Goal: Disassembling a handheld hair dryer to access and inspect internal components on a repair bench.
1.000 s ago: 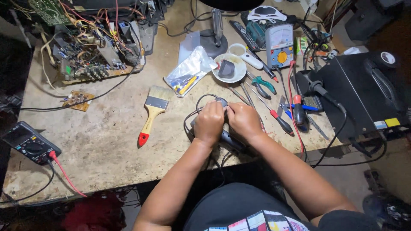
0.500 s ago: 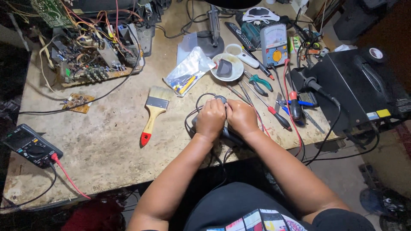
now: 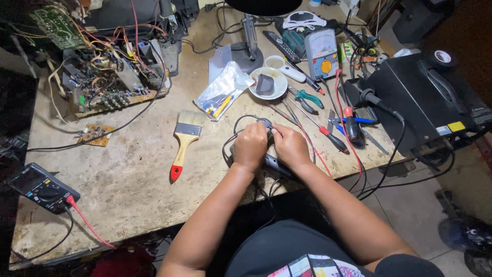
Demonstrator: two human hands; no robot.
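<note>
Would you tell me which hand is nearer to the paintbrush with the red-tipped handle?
Left. The left hand lies just right of the paintbrush; the right hand is farther right, beyond it.

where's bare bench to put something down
Bare patch between the paintbrush, the multimeter and the left hand, down to the bench's near edge. Crowded right of the right hand with screwdrivers and pliers.

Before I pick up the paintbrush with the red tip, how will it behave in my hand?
The paintbrush probably feels light and stiff: its handle looks like wood. The flat handle lies flush on the table, so it should not roll. The bristles are likely soft and would bend if pushed.
</note>
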